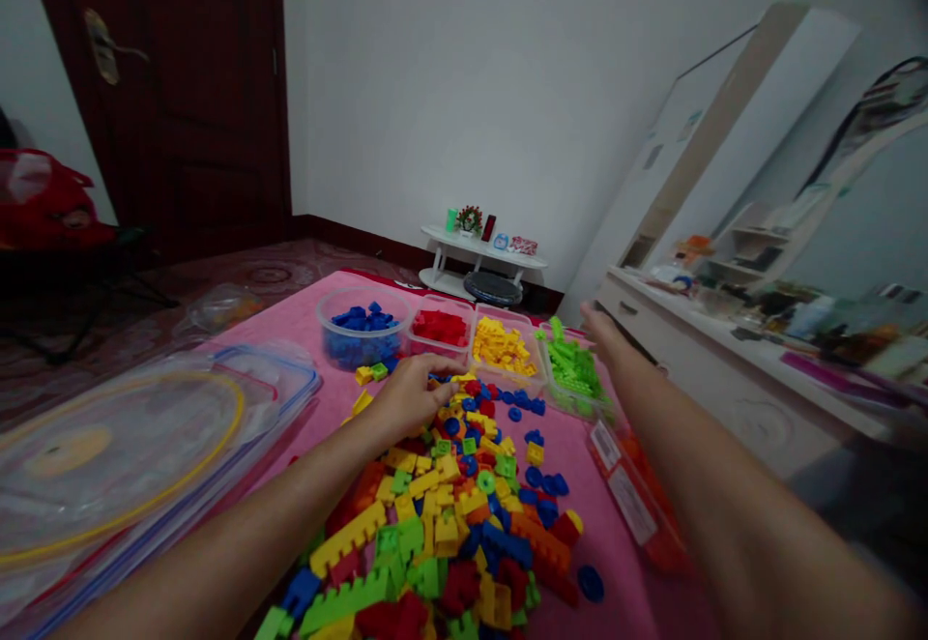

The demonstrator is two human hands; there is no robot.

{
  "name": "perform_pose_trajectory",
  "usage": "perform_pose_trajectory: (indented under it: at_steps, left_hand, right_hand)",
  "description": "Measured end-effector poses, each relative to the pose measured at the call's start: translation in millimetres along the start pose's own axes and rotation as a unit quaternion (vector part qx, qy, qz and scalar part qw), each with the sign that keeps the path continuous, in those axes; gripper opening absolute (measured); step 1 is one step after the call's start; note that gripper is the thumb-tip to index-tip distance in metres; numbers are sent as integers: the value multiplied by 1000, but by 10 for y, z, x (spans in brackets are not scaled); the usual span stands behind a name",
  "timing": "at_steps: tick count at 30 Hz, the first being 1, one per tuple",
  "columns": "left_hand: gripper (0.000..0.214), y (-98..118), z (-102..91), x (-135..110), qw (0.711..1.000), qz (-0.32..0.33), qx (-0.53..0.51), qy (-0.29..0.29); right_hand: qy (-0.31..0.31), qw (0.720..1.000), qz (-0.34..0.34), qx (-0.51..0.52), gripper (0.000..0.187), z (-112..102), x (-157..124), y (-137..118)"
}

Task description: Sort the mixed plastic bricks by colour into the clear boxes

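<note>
My left hand (420,393) is over the far end of a mixed heap of toy building blocks (435,505). Its thumb and forefinger close about a small yellow building block (465,378), close to the clear box of yellow blocks (506,346). My right hand (595,319) reaches out by the far right side of the box of green blocks (575,367). It shows almost edge-on, so its fingers and anything in them are hidden. Blue blocks (364,320) fill a round tub, and red blocks (441,328) lie in the box beside it.
Stacked clear lids (159,447) cover the left of the pink cloth (340,284). A labelled orange-red package (634,495) lies under my right forearm. Beyond the cloth are a low white stand (475,244) and, to the right, a cluttered white dresser (725,360).
</note>
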State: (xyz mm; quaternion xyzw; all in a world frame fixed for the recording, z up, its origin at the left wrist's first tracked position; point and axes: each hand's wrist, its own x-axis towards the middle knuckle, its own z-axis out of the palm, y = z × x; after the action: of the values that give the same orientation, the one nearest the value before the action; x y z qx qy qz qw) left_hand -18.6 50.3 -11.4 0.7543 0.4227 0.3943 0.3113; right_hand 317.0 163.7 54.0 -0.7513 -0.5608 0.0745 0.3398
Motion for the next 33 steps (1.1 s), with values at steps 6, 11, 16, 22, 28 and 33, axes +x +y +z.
perform_pose_trajectory:
  at_steps: [6,11,16,22,28,33]
  left_hand:
    - [29,18,36,-2,1000,10,23,-3]
    - [27,43,49,-14,999,33,31,-16]
    - [28,45,31,-15,999,25,36,-13]
    - [28,55,29,-18,999,24,45,-11]
    - [27,112,25,-30,998,20,51,-22]
    - [27,94,-14,-27,998,36,52,-15]
  right_hand:
    - [-93,987,-71,-109,11,452,76,-9]
    - [-121,970,-111,-176,15,566,85,-21]
    - [-98,965,-116,-214,17,348,136,24]
    - [-135,962,-99,-214,28,42,56,104]
    - [-185,953,-79,-226,33,105,-202,146]
    - [-102,957,-63,-265,24,-36,-153,40]
